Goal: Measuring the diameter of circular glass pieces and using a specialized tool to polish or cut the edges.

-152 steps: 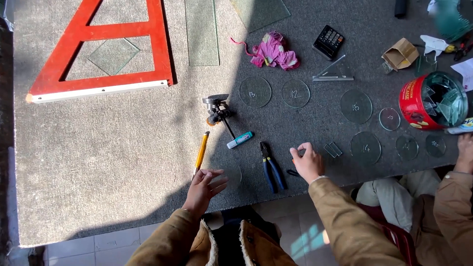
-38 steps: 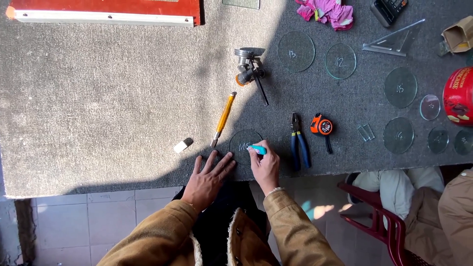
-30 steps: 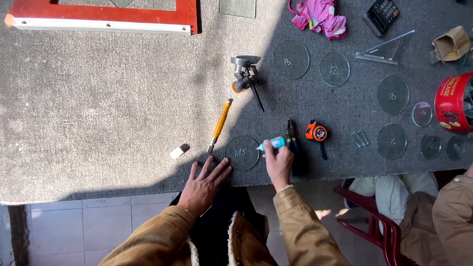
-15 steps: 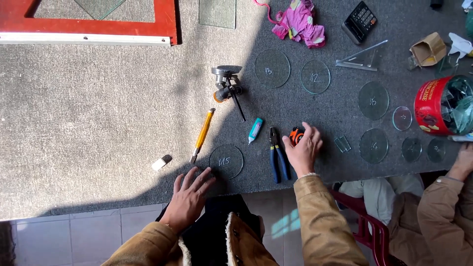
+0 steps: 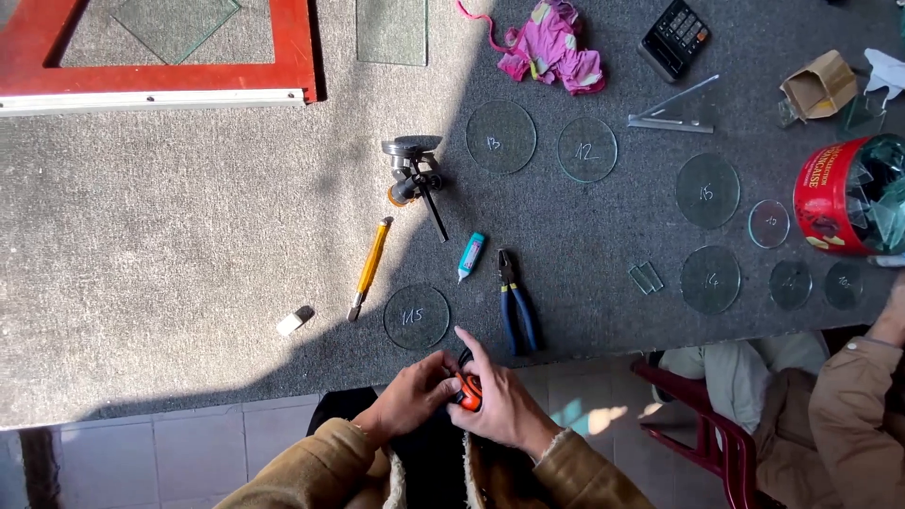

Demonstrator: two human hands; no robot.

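Note:
Both my hands hold a small orange and black tape measure (image 5: 468, 388) just off the near edge of the grey felt-covered table (image 5: 189, 236). My left hand (image 5: 411, 396) grips it from the left, my right hand (image 5: 498, 396) from the right. Just beyond them a marked round glass disc (image 5: 416, 317) lies flat on the table. Blue-handled pliers (image 5: 518, 303), a light blue marker (image 5: 470, 255) and a yellow-handled glass cutter (image 5: 370, 268) lie around the disc.
Several more glass discs (image 5: 501, 137) lie across the table. A circle cutter (image 5: 413, 176), white eraser (image 5: 295, 320), pink cloth (image 5: 556, 47), calculator (image 5: 674, 38), metal square (image 5: 674, 106), red tin of glass scraps (image 5: 848, 193) and red frame (image 5: 151, 80) are there. Another person's arm (image 5: 863, 396) is at right.
My right hand put down the blue marker, picked up the tape measure from beside the pliers and drew it back off the table. My left hand left the table and joined it.

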